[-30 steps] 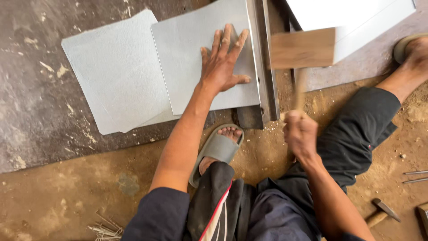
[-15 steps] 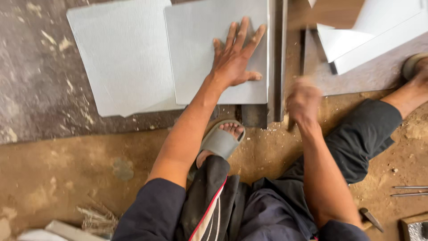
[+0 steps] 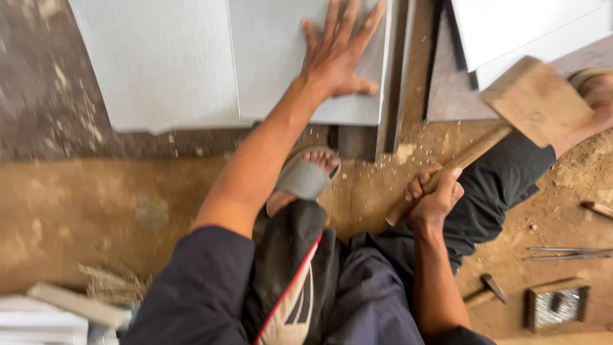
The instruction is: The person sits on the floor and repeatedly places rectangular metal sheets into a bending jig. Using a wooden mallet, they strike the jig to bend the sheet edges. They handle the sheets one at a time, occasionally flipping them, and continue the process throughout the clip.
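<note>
My left hand point(image 3: 340, 54) lies flat with fingers spread on a grey metal sheet point(image 3: 274, 64) on the floor, near the sheet's right edge. That sheet overlaps a second grey sheet point(image 3: 153, 64) to its left. A dark metal bar point(image 3: 399, 70) runs along the sheet's right edge. My right hand point(image 3: 434, 191) grips the handle of a wooden mallet point(image 3: 535, 100), whose head is raised to the right, above my leg. My sandalled left foot point(image 3: 306, 176) rests just below the sheet.
White panels point(image 3: 530, 32) lie at the top right. A small hammer point(image 3: 488, 291), thin metal rods point(image 3: 565, 253) and a wooden-framed block point(image 3: 557, 306) lie on the dirt floor at the lower right. Pale strips point(image 3: 57, 310) are stacked at the lower left.
The mallet came down in a blur beside the sheet's edge half a second ago and is now raised again to the right. My left hand stayed flat on the sheet.
</note>
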